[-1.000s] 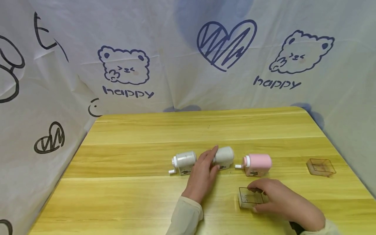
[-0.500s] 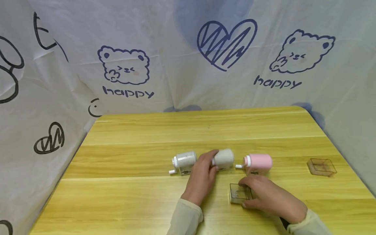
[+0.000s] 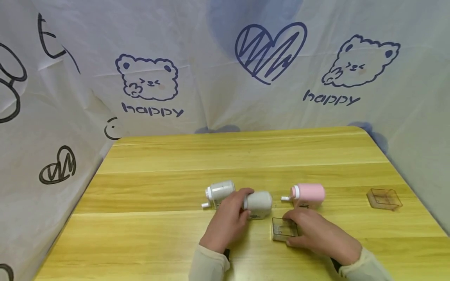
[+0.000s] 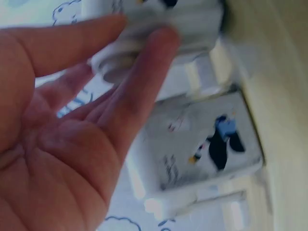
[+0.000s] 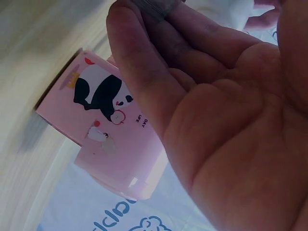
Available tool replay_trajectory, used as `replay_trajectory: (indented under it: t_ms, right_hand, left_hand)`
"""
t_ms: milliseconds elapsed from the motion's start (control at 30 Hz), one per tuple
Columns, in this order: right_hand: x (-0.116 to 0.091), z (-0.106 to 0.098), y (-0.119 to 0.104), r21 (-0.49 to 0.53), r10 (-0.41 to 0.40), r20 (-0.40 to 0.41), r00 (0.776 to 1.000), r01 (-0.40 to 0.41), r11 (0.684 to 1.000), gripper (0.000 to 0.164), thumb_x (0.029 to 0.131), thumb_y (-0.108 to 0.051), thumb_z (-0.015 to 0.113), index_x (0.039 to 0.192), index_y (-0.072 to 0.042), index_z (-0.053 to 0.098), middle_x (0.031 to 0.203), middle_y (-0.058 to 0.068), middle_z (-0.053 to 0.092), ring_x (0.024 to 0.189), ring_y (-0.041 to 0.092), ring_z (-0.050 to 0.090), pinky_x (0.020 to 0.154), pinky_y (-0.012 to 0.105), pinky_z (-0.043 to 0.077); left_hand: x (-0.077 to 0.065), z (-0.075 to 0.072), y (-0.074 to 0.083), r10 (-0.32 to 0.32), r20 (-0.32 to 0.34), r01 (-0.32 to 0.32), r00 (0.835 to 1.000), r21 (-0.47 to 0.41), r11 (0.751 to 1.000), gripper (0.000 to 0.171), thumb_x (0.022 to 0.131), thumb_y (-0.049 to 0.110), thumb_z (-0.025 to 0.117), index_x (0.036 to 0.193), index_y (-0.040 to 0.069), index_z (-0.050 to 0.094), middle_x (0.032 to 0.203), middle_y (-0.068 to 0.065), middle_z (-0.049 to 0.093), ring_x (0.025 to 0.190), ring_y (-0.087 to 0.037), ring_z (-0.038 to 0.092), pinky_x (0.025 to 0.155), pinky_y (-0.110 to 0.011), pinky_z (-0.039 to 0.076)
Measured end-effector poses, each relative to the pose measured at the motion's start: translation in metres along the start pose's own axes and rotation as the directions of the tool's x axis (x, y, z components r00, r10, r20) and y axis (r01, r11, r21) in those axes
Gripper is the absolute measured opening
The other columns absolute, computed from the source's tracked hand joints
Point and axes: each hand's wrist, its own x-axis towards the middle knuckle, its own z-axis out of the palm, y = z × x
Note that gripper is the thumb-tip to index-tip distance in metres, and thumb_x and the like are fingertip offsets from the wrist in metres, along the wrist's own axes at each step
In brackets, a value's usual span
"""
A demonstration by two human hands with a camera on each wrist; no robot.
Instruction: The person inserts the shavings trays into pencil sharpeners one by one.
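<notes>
My left hand [image 3: 226, 218] grips a whitish hand-crank pencil sharpener [image 3: 259, 203] by its crank end, thumb on the near side and fingers over the far side. In the left wrist view this sharpener [image 4: 192, 29] is blurred at the top. A second pale sharpener [image 3: 222, 190], with a panda picture and a white crank, stands just left of that hand. My right hand [image 3: 318, 236] pinches a see-through brownish shavings drawer [image 3: 283, 229] by its right end, close in front of the gripped sharpener. A pink sharpener [image 3: 311, 193] stands behind the right hand.
Another see-through brown drawer [image 3: 384, 199] lies near the right edge of the wooden table [image 3: 140, 234]. A white cloth [image 3: 211, 78] with drawn bears and hearts hangs behind the table and along its sides.
My left hand has drawn the whitish sharpener nearer and slightly left. My right hand has brought the drawer leftward, close to that sharpener. The other sharpeners stay put.
</notes>
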Motion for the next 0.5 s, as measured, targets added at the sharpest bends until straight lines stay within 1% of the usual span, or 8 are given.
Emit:
replay_trajectory:
  t_ms: [100,200,333,500]
  right_hand:
    - [0.000,0.001,0.000,-0.001,0.001,-0.005,1.000,-0.001,1.000,0.048,0.073,-0.032,0.080,0.109,-0.005,0.064,0.106,0.003,0.064,0.098,0.022,0.058,0.084,0.042,0.049]
    - [0.000,0.001,0.001,0.003,0.013,-0.002,1.000,-0.013,1.000,0.048,0.074,-0.032,0.080,0.110,-0.005,0.063,0.107,0.004,0.064,0.099,0.023,0.058,0.084,0.042,0.049]
    - [0.001,0.000,0.000,0.013,0.028,-0.003,1.000,-0.028,1.000,0.049,0.074,-0.031,0.080,0.111,-0.004,0.063,0.108,0.004,0.064,0.100,0.023,0.058,0.085,0.042,0.048]
    - [0.001,0.000,0.000,0.015,0.026,-0.008,1.000,-0.026,1.000,0.048,0.074,-0.031,0.080,0.110,-0.003,0.063,0.107,0.005,0.064,0.100,0.023,0.058,0.086,0.042,0.048]
  left_hand:
    - [-0.003,-0.008,-0.001,0.010,0.035,-0.010,0.999,-0.015,1.000,0.044,0.085,0.004,0.065,0.127,0.013,0.054,0.111,-0.005,0.061,0.090,-0.014,0.056,0.077,-0.028,0.048]
    - [-0.006,-0.014,-0.002,0.020,0.061,-0.019,0.998,-0.019,1.000,0.043,0.084,0.003,0.066,0.125,0.012,0.055,0.115,-0.006,0.062,0.095,-0.015,0.057,0.079,-0.029,0.048]
    - [-0.011,-0.020,-0.001,0.009,0.095,-0.007,0.995,-0.020,1.000,0.043,0.084,0.003,0.067,0.124,0.012,0.055,0.120,-0.006,0.060,0.105,-0.018,0.057,0.083,-0.032,0.049]
    - [-0.013,-0.025,-0.001,-0.009,0.132,0.013,0.991,-0.034,0.999,0.044,0.084,0.002,0.067,0.124,0.014,0.053,0.122,-0.006,0.059,0.105,-0.019,0.056,0.084,-0.034,0.048]
